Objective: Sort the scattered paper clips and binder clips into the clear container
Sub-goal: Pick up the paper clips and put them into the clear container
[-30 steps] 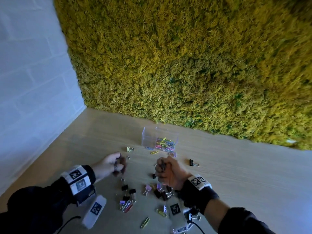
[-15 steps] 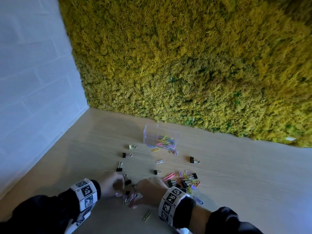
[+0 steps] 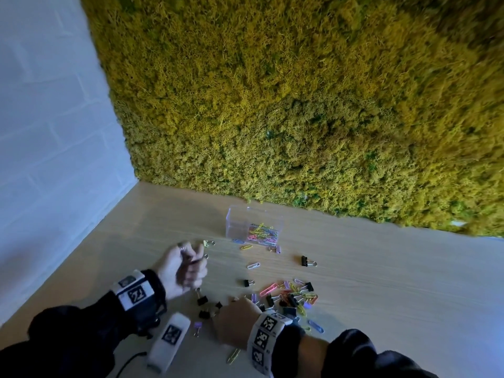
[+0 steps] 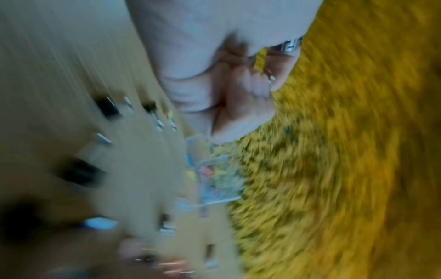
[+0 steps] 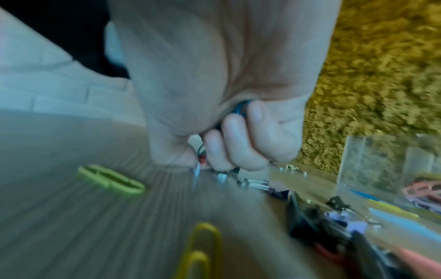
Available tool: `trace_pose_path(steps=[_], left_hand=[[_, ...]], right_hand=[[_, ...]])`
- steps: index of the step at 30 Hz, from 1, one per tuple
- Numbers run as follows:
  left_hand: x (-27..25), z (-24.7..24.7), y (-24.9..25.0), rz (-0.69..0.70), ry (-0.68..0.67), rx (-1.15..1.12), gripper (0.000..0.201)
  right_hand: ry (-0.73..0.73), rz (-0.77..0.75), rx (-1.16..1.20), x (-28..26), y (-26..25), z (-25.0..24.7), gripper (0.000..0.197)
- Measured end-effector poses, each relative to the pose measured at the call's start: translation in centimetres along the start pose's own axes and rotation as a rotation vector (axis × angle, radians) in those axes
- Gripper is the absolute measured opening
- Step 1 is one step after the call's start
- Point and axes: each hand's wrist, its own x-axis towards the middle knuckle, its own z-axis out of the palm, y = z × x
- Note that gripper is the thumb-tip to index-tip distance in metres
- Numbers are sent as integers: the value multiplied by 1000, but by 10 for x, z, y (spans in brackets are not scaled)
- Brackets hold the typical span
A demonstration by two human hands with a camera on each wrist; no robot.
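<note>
Light wood table (image 3: 381, 282) fills the lower part of the head view, grain running left to right. Behind it a wall of yellow-green moss (image 3: 300, 105) meets the table's far edge. On the left a white wall (image 3: 49, 132), probably painted brick, joins the moss in a corner. Light is dim and bluish, with soft shadows.

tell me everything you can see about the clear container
The clear container is a small see-through box, plastic by the look of it, with no lid on. It stands upright on the wooden table, just in front of the moss wall. A heap of coloured paper clips fills its right part; its left part looks empty. More clips lie on the table along its front edge. Neither hand touches it: the left hand is raised short of it and the right hand is down by the scattered clips.
</note>
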Motion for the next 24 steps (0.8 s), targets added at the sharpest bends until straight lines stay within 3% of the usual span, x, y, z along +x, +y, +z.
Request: trace_pose_path(steps=[3, 7, 10, 15, 20, 24], left_hand=[[15, 27, 20, 55, -30, -78, 20], [46, 62, 41, 37, 59, -55, 20], [67, 90, 51, 25, 111, -64, 15], [96, 110, 55, -17, 207, -153, 16], [100, 124, 60, -67, 235, -144, 46], [100, 124, 62, -87, 201, -203, 19]], right_hand=[[10, 54, 160, -5, 9, -6, 31], [188, 312, 958, -22, 68, -31, 29], [353, 446, 1361, -31, 126, -47, 38], [452, 550, 1488, -19, 181, -73, 28], [408, 705, 1710, 9, 198, -81, 29], [399, 765, 1887, 19, 197, -79, 23]])
